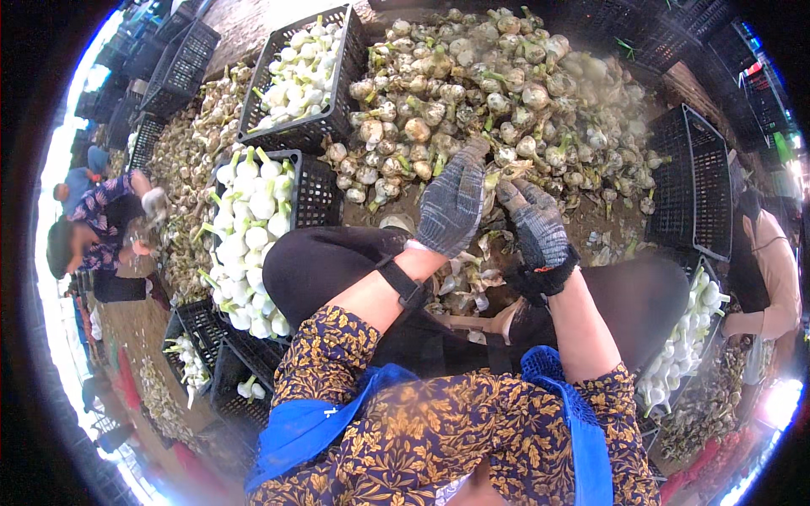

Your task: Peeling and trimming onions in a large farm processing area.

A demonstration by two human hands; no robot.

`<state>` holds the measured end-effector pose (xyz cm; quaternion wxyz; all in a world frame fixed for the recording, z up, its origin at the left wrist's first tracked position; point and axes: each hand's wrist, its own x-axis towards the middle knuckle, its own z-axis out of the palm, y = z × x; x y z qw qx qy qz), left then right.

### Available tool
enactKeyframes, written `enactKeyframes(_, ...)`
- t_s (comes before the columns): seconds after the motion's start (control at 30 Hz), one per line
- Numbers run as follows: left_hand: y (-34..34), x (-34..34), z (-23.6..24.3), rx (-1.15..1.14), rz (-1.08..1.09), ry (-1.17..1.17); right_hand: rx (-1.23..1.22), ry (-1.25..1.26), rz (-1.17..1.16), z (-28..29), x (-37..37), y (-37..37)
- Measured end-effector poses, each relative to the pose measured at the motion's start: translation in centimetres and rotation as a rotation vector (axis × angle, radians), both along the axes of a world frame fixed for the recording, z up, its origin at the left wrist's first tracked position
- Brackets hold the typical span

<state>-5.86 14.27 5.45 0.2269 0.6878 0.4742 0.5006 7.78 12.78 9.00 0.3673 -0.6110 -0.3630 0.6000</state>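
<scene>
Bare earth ground [607, 221] carries a large heap of unpeeled garlic bulbs [481, 93]. Black plastic crates [316, 190] stand directly on it, several holding peeled white bulbs [253, 228]. Loose husks [181, 169] lie beside the crates.

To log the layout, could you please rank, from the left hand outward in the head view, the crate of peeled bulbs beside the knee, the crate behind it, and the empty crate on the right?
From the left hand:
1. Near crate, to its left.
2. Rear crate, upper left.
3. Empty crate, far right.
</scene>
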Motion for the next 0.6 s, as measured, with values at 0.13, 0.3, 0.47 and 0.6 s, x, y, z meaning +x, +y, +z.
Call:
enactKeyframes(0.13, 0.1, -0.1, -0.5, 0.003, -0.013, -0.034, 0.264, -0.239, 0.071, -0.5, -0.1, -0.3)
enactKeyframes(0.3, 1.1, 0.1, -0.5, -0.693, -0.109, -0.678, 0.254, -0.237, 0.084, -1.4, -0.3, -0.4)
enactKeyframes(0.47, 0.5, 0.5, -0.2, -0.984, -0.089, -0.887, 0.052, -0.153, -0.107, -2.4, -0.4, 0.1)
enactKeyframes(0.6, -1.3, 0.8, -0.1, -0.182, 0.082, 0.133, 0.182, -0.329, -0.108, -2.8, -0.4, 0.6)
